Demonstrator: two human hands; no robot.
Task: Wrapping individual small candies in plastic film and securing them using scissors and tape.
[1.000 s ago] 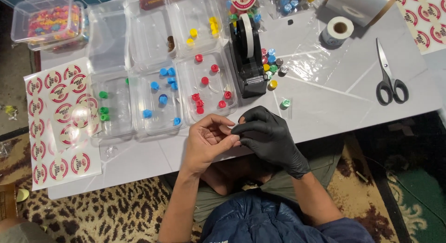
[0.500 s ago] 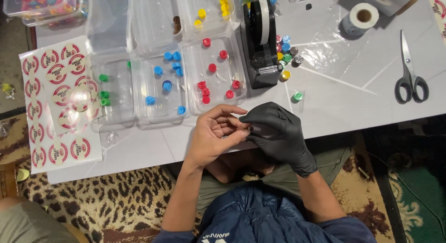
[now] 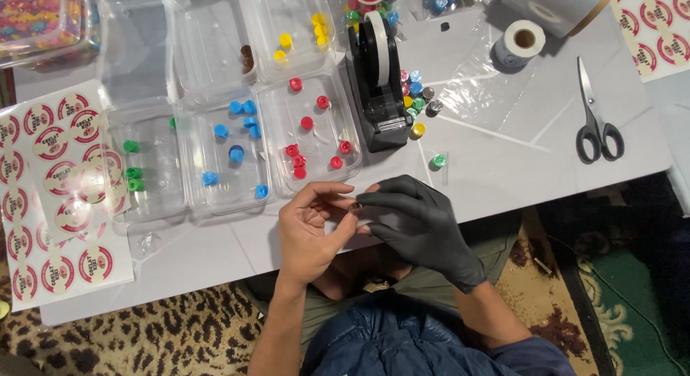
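Observation:
My bare left hand (image 3: pixel 310 228) and my black-gloved right hand (image 3: pixel 420 225) meet at the near edge of the white table (image 3: pixel 503 153). Together their fingertips pinch a tiny dark piece (image 3: pixel 355 205) in clear wrapping; it is too small to identify. Just beyond my hands stands a clear tray with red pieces (image 3: pixel 309 131). To its left are a tray with blue pieces (image 3: pixel 230 149) and a tray with green pieces (image 3: pixel 144 164). A single green piece (image 3: pixel 438 160) lies loose on the table near my right hand.
A black tape dispenser (image 3: pixel 379 81) stands mid-table beside a heap of mixed coloured pieces (image 3: pixel 417 99). Scissors (image 3: pixel 595 121) lie at right, a tape roll (image 3: pixel 520 42) behind. Round sticker sheets (image 3: pixel 54 196) lie at left. A tray with yellow pieces (image 3: pixel 295 31) sits further back.
My hands stay together on the small piece, with fingers shifting slightly. The view has drifted, so the table sits a little differently in frame.

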